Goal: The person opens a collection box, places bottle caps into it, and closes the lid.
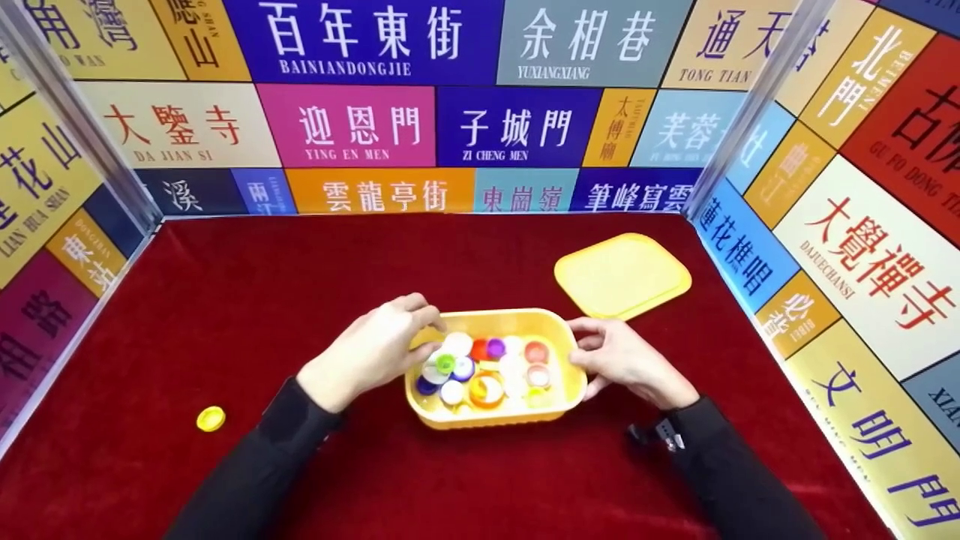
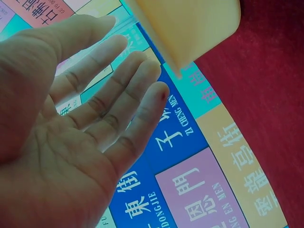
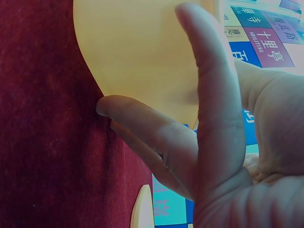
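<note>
A yellow plastic box (image 1: 495,417) stands on the red cloth, holding several small bottle caps (image 1: 487,391) in white, orange, purple, green and other colours. At its left end is my left hand (image 1: 379,349), with fingertips over the rim close to the caps. In the left wrist view its fingers (image 2: 118,107) are loosely extended and nothing shows between them. My right hand (image 1: 626,360) holds the box's right end. The right wrist view shows fingers (image 3: 142,118) along the outer wall and the thumb up by the rim.
A yellow lid (image 1: 622,276) lies flat behind the box to the right. One loose yellow cap (image 1: 211,418) is on the red cloth (image 1: 300,262) at the left. Panels printed with Chinese characters (image 1: 360,124) enclose the back and both sides.
</note>
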A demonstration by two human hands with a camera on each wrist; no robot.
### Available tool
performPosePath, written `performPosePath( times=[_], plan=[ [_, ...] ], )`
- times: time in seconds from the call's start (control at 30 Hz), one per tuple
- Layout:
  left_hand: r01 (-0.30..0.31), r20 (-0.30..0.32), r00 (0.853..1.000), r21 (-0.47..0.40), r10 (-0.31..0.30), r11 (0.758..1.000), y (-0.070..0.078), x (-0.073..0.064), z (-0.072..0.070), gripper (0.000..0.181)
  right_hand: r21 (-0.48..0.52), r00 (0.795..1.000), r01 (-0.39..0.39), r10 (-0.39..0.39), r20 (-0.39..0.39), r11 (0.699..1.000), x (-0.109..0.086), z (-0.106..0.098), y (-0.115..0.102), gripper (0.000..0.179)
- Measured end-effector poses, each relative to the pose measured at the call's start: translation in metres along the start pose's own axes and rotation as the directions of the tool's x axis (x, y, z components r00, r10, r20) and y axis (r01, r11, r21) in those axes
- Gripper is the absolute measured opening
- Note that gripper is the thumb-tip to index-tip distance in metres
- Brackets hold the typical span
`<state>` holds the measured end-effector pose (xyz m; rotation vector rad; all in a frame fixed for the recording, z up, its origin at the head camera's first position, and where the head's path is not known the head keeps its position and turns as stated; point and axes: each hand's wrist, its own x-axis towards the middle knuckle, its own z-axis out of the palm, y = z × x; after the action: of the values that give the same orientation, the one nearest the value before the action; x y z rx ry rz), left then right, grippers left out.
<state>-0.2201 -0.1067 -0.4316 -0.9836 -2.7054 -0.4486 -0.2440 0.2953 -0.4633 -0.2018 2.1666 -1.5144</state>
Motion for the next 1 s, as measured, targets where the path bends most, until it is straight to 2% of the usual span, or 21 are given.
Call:
performPosePath(
  times=[0.17,0.3,0.43,0.6,0.7,0.83,0.9,1.0],
  plan=[
    [0.008,-0.051,0.999,0.016,-0.008,1.0,-0.012,-0.011,-0.007,0.024,-0.011,1.0,0.004,-0.004,0.0,1.0,-0.001,0.0,-0.001,0.056],
    [0.036,-0.085,0.996,0.007,-0.035,0.999,-0.029,-0.028,-0.013,0.022,-0.019,1.0,0.008,-0.008,-0.002,1.0,-0.001,-0.001,-0.001,0.057],
    [0.091,-0.087,0.992,0.012,-0.089,0.996,-0.049,-0.053,-0.019,0.024,-0.017,1.0,0.005,-0.005,-0.004,1.0,-0.001,-0.001,0.0,0.057],
    [0.203,-0.049,0.978,0.017,-0.202,0.979,-0.076,-0.095,-0.028,0.026,-0.012,1.0,-0.001,0.001,0.004,1.0,0.001,-0.001,0.001,0.058],
    [0.292,0.013,0.956,0.006,-0.292,0.956,-0.09,-0.12,-0.035,0.03,-0.007,1.0,-0.003,0.003,0.003,1.0,0.001,-0.001,0.001,0.058],
    [0.409,0.113,0.906,0.018,-0.408,0.912,-0.104,-0.146,-0.045,0.038,-0.002,1.0,0.001,-0.001,-0.002,1.0,0.001,-0.002,0.001,0.058],
    [0.449,0.152,0.88,0.033,-0.449,0.893,-0.109,-0.157,-0.049,0.043,-0.004,1.0,0.002,-0.002,-0.002,1.0,0.001,-0.002,0.0,0.059],
    [0.482,0.189,0.856,0.044,-0.481,0.875,-0.114,-0.17,-0.054,0.045,-0.008,1.0,-0.002,0.002,-0.001,1.0,0.001,-0.002,0.0,0.058]
  ],
)
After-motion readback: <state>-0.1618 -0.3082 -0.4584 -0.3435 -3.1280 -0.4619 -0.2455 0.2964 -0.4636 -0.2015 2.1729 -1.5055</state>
